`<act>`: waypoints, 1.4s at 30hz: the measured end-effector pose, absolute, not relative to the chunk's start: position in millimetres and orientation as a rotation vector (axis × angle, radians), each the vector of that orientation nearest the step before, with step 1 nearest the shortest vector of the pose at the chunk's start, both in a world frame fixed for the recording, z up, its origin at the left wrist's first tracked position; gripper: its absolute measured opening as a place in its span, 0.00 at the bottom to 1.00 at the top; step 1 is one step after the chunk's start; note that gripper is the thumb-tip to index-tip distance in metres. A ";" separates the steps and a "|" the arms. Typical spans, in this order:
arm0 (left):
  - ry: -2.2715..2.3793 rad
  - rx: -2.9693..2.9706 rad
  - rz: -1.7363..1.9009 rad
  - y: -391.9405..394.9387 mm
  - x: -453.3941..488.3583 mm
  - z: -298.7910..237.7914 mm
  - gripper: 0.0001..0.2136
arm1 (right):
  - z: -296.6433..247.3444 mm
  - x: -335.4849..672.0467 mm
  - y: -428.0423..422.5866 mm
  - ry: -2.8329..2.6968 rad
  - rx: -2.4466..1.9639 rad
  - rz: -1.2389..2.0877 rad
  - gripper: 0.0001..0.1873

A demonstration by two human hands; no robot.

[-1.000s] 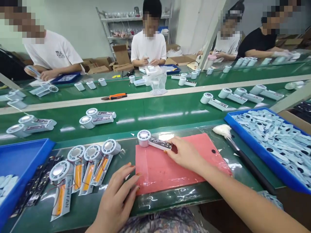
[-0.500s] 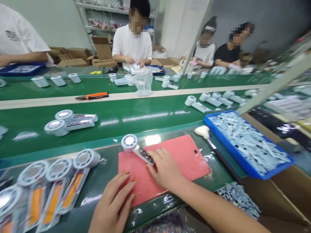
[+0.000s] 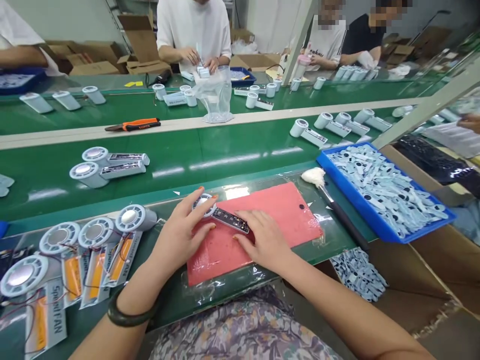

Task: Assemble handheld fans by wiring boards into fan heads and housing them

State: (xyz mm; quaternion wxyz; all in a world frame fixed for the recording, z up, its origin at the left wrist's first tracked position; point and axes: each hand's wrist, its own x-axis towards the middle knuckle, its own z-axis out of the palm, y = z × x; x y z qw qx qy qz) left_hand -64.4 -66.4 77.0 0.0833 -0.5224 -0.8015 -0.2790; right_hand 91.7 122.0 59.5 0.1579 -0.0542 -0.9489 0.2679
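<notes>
A small white hand fan point(image 3: 221, 215), round head and open handle with a dark circuit strip, lies on a pink mat point(image 3: 277, 212) at the bench's front. My left hand point(image 3: 185, 232) rests over the fan's round head, fingers curled round it. My right hand point(image 3: 264, 240) lies on the mat with its fingertips pressed on the handle's end. Both hands touch the same fan.
Several open fans with orange batteries point(image 3: 78, 255) lie at the left. A blue tray of pale blue parts point(image 3: 386, 192) sits at the right, a brush point(image 3: 330, 200) beside it. Finished fans point(image 3: 108, 167) ride the green belt point(image 3: 232, 157). Other people work across it.
My left hand has moved from the mat's near edge up onto the fan's head. The right hand stays on the handle. The camera has swung slightly right and down.
</notes>
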 end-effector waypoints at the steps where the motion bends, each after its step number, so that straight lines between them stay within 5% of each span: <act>1: -2.392 -1.567 -0.827 -65.3 -65.7 74.9 0.22 | 58.7 91.9 122.1 -2.698 -0.142 0.748 0.21; 16: -2.332 -1.546 -0.840 -61.4 -62.1 63.9 0.23 | 56.9 92.7 123.7 -2.642 0.063 0.134 0.16; 42: -2.290 -1.515 -0.892 -58.7 -59.8 60.2 0.27 | 50.2 90.9 125.4 -2.477 0.154 0.054 0.13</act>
